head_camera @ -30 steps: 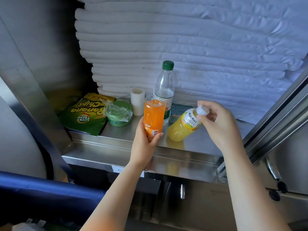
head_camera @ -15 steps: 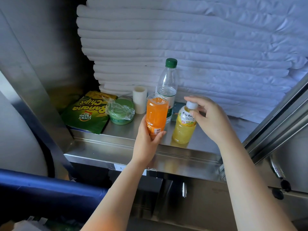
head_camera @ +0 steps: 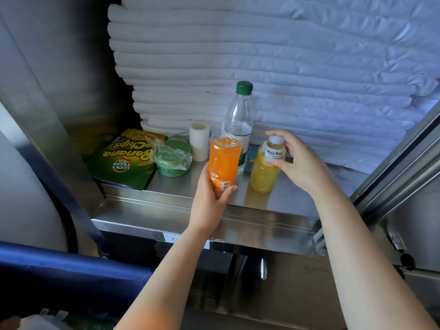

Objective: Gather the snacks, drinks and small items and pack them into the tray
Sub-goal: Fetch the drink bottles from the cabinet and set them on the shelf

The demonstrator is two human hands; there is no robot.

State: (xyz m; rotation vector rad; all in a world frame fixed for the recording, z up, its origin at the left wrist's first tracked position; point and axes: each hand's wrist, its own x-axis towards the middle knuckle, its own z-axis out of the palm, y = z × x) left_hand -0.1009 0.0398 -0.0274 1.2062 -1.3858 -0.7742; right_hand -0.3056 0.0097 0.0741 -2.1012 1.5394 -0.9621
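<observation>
- Tilted a second ago, the white-capped yellow plastic juice bottle point(head_camera: 265, 172) is stood upright on the steel shelf point(head_camera: 285, 198), pinched at its neck by the right hand point(head_camera: 300, 163).
- The orange plastic drink bottle point(head_camera: 223, 160), upright just left, is gripped low by the left hand point(head_camera: 209, 206).

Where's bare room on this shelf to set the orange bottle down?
Bare steel shelf: the front strip between green tub and orange bottle in the left hand; and the right end, past the Mogu Mogu bottle the right hand holds. Crowded back left: banana chips bag, the tub, white roll, water bottle.
</observation>
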